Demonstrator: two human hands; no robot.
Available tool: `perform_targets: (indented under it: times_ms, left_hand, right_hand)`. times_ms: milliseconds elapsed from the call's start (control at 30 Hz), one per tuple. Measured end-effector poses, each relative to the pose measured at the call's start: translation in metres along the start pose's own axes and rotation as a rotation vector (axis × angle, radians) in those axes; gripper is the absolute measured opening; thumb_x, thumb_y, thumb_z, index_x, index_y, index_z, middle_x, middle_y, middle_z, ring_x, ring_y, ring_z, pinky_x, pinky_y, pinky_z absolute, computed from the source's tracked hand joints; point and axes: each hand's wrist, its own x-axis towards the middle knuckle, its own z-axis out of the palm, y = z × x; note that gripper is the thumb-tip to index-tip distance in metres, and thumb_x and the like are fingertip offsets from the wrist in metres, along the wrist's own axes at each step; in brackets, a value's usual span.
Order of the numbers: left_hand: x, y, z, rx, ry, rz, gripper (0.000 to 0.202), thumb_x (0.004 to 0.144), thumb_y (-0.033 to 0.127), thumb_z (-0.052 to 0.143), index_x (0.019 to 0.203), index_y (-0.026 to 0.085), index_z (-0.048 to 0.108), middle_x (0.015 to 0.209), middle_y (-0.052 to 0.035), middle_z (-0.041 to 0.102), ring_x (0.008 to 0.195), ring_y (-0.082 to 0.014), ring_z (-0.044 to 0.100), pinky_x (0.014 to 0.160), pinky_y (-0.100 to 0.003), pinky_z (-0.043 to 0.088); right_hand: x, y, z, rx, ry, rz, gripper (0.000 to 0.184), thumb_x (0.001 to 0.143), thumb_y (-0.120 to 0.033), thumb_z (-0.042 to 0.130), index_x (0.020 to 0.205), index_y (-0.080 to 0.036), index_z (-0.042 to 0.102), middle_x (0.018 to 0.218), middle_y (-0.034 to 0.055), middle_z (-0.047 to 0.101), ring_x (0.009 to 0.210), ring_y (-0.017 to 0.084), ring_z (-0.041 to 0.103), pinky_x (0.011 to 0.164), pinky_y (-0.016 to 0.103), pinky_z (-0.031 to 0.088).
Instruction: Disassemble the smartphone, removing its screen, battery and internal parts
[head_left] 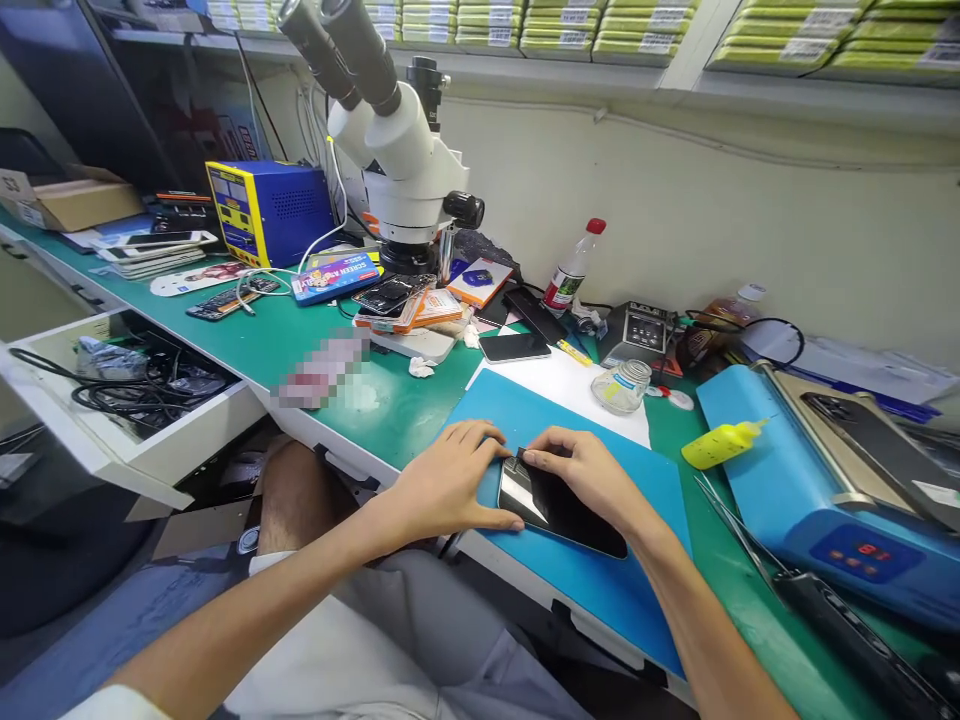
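A black-screened smartphone lies screen up on the blue mat, its glass reflecting light at the left end. My left hand steadies that left end, thumb along the near edge and fingers at the far corner. Over the phone's far left edge, my right hand is closed in a pinch, thumb against forefinger. A small dark flat piece shows at those fingertips, touching the phone's edge; its kind is too small to tell.
A glass jar stands on white paper behind the mat. To the right are a yellow squeeze bottle, tweezers and a blue heating plate. A microscope rises at the back; an open drawer juts out left.
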Motion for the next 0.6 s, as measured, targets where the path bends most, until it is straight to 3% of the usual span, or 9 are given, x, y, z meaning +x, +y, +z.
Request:
perform_targets:
  times_ms: [167, 267, 367, 467, 600]
  left_hand:
    - [0.000, -0.002, 0.001, -0.002, -0.021, 0.012, 0.075, 0.086, 0.068, 0.090, 0.140, 0.021, 0.066, 0.157, -0.0149, 0.060, 0.154, -0.0388, 0.051, 0.129, -0.055, 0.044]
    - [-0.002, -0.001, -0.001, 0.004, -0.037, 0.018, 0.079, 0.086, 0.065, 0.091, 0.145, 0.021, 0.064, 0.157, -0.0156, 0.061, 0.153, -0.0405, 0.051, 0.129, -0.059, 0.043]
    - [-0.004, 0.001, -0.005, 0.003, -0.052, 0.039, 0.085, 0.090, 0.058, 0.090, 0.158, 0.022, 0.055, 0.164, -0.0159, 0.057, 0.156, -0.0413, 0.050, 0.129, -0.062, 0.044]
    - [-0.003, 0.003, -0.012, 0.012, -0.102, 0.103, 0.069, 0.102, 0.044, 0.080, 0.162, 0.027, 0.050, 0.166, -0.0120, 0.057, 0.153, -0.0358, 0.056, 0.126, -0.055, 0.049]
    - [0.008, 0.006, -0.019, 0.130, -0.196, 0.268, 0.055, 0.104, 0.031, 0.078, 0.155, 0.028, 0.057, 0.164, -0.0107, 0.061, 0.140, -0.0337, 0.069, 0.113, -0.049, 0.060]
  right_hand:
    - [0.007, -0.001, 0.001, 0.043, -0.031, 0.023, 0.028, 0.084, -0.048, 0.073, 0.082, -0.022, 0.085, 0.083, 0.0029, 0.083, 0.081, 0.024, 0.075, 0.077, 0.034, 0.055]
    - [0.005, 0.001, -0.002, 0.029, 0.016, 0.025, 0.027, 0.085, -0.046, 0.074, 0.085, -0.022, 0.086, 0.086, 0.0032, 0.085, 0.084, 0.024, 0.077, 0.079, 0.034, 0.057]
    - [-0.014, 0.012, -0.016, -0.043, 0.220, 0.055, 0.031, 0.092, -0.048, 0.067, 0.096, -0.023, 0.086, 0.102, 0.0056, 0.086, 0.096, 0.027, 0.078, 0.087, 0.037, 0.059]
    - [-0.051, 0.034, -0.032, -0.172, 0.464, 0.113, 0.034, 0.098, -0.046, 0.058, 0.102, -0.025, 0.084, 0.117, 0.0094, 0.084, 0.109, 0.031, 0.076, 0.097, 0.045, 0.057]
    - [-0.098, 0.063, -0.030, -0.305, 0.585, 0.149, 0.039, 0.100, -0.046, 0.054, 0.112, -0.024, 0.084, 0.111, 0.0126, 0.081, 0.110, 0.036, 0.075, 0.097, 0.052, 0.059]
